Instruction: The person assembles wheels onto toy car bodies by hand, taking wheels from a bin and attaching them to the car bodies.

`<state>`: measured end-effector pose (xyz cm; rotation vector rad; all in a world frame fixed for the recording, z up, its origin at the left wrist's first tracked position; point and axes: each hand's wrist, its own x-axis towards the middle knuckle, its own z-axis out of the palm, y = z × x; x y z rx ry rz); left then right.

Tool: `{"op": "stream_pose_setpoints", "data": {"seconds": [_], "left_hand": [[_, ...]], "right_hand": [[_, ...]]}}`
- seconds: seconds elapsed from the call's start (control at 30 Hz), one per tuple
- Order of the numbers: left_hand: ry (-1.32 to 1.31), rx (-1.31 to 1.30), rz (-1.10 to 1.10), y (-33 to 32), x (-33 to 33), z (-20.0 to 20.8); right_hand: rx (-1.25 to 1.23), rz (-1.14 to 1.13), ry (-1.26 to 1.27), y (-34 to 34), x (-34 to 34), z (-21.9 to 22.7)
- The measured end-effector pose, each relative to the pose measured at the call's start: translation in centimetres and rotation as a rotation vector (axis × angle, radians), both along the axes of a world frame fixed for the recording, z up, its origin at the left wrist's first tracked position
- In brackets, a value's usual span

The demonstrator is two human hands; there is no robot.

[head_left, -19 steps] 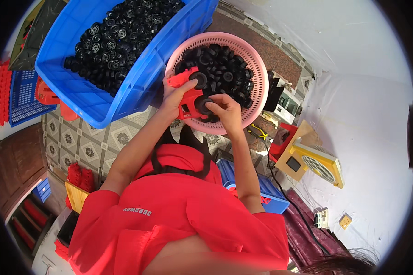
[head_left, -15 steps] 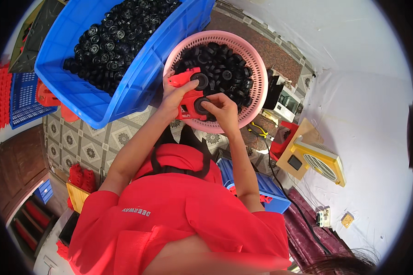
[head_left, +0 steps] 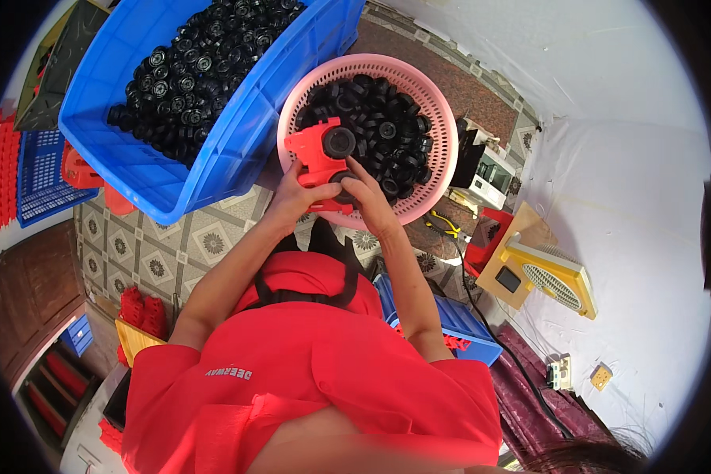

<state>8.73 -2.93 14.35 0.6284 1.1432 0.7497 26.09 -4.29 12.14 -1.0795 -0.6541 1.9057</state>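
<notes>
A red toy car body (head_left: 311, 145) is held over the near left edge of a pink perforated basket (head_left: 445, 150). Two black wheels show on its side: an upper wheel (head_left: 339, 143) and a lower one, partly covered by fingers. My left hand (head_left: 296, 193) is closed around the lower left part of the car, its thumb by the lower wheel. On the other side, my right hand (head_left: 366, 194) has its thumb and fingers pressed on the lower wheel. Loose black wheels (head_left: 387, 130) fill the basket.
Left of the basket stands a large blue crate (head_left: 162, 193) of black wheels. To the right are a white and black device (head_left: 490, 175), yellow-handled pliers (head_left: 444, 225) and a yellow lamp-like fixture (head_left: 549, 276). A smaller blue bin (head_left: 462, 324) sits beside my right arm.
My left thumb has moved from the upper wheel down towards the lower one. My right hand has shifted slightly left and closed further over the lower wheel. The car has tilted slightly.
</notes>
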Motion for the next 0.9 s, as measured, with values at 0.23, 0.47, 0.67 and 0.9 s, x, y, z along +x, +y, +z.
{"op": "stream_pose_setpoints", "data": {"seconds": [0.23,0.47,0.67,0.9], "left_hand": [[0.039,0.13,-0.07,-0.2,-1.3,0.1],[-1.035,-0.343,-0.222,0.3,-6.2,-2.3],[-0.815,-0.223,-0.272,1.1,-6.5,-0.3],[-0.828,-0.103,-0.109,2.0,-8.0,-1.3]], "right_hand": [[0.132,-0.019,-0.084,-0.9,0.0,1.6],[1.184,0.516,-0.852,1.2,0.6,9.9],[0.672,-0.113,-0.879,13.0,0.7,1.1],[0.601,0.078,-1.614,18.4,-0.1,-11.1]]}}
